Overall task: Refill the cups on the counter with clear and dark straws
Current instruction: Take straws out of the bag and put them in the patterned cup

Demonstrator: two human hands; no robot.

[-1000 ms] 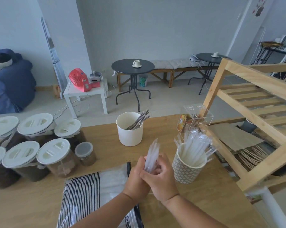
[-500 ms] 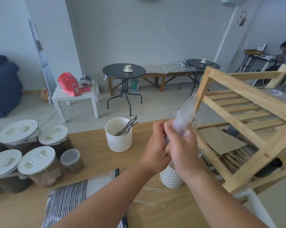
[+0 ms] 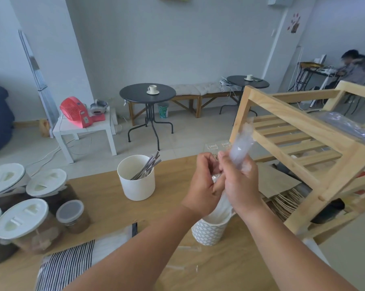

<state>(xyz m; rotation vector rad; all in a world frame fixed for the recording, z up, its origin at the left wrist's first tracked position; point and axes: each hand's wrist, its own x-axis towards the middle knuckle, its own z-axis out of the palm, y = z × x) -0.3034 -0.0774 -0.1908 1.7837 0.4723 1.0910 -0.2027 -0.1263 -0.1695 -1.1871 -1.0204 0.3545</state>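
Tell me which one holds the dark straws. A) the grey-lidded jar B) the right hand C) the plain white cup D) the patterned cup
C: the dark straws lean inside the plain white cup, while the right hand grips a clear straw bundle.

Pale grey walls (image 3: 177, 38), tiled floor (image 3: 183, 141), 2 round black tables (image 3: 133, 95) (image 3: 237, 80), white side table (image 3: 80, 128).

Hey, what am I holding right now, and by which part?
A clear plastic-wrapped bundle of transparent straws, gripped around its lower end by the right hand; the left hand pinches the wrapper just beside it.
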